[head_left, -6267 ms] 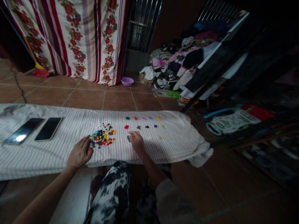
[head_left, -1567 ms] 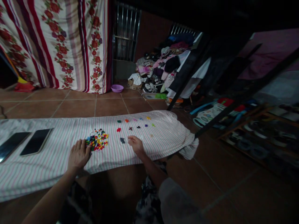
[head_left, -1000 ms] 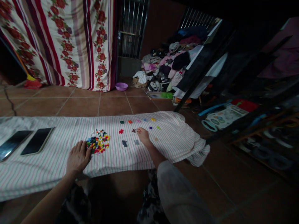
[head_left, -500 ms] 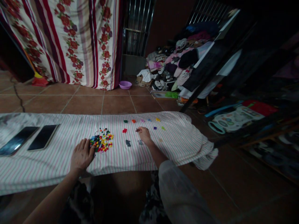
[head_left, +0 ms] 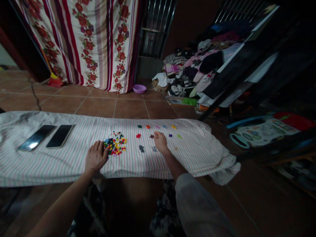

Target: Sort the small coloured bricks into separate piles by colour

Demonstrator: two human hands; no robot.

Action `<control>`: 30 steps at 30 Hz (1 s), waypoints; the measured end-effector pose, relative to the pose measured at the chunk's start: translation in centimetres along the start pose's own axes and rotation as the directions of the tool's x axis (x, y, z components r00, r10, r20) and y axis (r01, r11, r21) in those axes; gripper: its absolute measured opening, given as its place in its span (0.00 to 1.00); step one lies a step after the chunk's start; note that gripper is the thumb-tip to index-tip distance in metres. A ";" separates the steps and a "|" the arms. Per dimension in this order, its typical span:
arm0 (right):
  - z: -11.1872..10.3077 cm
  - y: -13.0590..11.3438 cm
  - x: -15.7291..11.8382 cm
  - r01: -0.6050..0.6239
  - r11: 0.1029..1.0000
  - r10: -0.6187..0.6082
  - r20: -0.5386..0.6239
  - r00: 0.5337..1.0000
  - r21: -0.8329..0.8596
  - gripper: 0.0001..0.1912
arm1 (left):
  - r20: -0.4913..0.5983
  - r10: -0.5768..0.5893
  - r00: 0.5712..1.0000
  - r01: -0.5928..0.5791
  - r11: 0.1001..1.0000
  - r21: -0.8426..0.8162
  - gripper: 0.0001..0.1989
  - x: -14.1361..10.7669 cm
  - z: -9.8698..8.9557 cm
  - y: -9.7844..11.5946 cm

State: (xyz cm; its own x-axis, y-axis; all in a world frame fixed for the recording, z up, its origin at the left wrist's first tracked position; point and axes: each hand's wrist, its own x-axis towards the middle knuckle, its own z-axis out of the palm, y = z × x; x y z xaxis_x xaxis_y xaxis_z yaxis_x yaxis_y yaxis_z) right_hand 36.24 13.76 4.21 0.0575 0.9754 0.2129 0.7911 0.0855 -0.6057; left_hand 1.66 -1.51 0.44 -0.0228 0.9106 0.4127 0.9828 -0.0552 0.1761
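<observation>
Nearest me are my dark patterned trousers [head_left: 166, 209], below the edge of the striped cloth [head_left: 144, 164]. My left hand [head_left: 96, 156] lies palm down on it, fingers extended, their tips against the left edge of the mixed pile [head_left: 115, 145] of small coloured pieces. Right of the pile sit a dark grey cluster [head_left: 141, 148] and a light grey cluster [head_left: 154, 149], the latter just beside my right hand [head_left: 161, 142]. Those fingers are drawn in narrow at the brown cluster [head_left: 151, 136]; it's too small and dim to tell whether I have a piece between them. In that row lie a red cluster [head_left: 138, 135], a purple cluster [head_left: 170, 135] and a lime cluster [head_left: 179, 136]. Two phones [head_left: 60, 136] lie side by side, well left of the pile. The farthest row runs green [head_left: 139, 126], orange [head_left: 147, 126], pink [head_left: 157, 127], blue [head_left: 165, 126], yellow [head_left: 173, 126]. Beyond, on the tiled floor [head_left: 129, 107], stands a purple bowl [head_left: 139, 89] near the floral curtain [head_left: 98, 46].
</observation>
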 end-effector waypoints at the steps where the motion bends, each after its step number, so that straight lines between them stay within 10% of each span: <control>1: 0.0 -0.6 -0.2 0.035 0.999 -0.035 -0.006 0.999 0.019 0.17 | -0.006 -0.016 1.000 0.016 1.000 -0.002 0.23 0.0 0.0 0.1; 12: 5.4 -8.5 -7.8 0.293 0.935 -0.346 0.331 0.878 0.201 0.15 | 0.002 -0.066 0.998 0.066 0.998 -0.009 0.24 0.1 -0.2 0.4; 30: 6.5 -11.0 -9.9 0.381 0.919 -0.311 0.405 0.860 -0.103 0.15 | 0.029 -0.064 0.998 0.064 0.998 -0.010 0.23 0.2 -0.7 0.7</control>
State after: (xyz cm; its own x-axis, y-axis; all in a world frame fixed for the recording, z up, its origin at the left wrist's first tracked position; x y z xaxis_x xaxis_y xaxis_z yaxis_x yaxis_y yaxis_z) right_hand 23.01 4.49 3.80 -0.4431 0.8944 0.0614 0.8116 0.4293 -0.3963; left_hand 2.24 -1.69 1.28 -0.0799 0.9237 0.3746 0.9774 -0.0012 0.2113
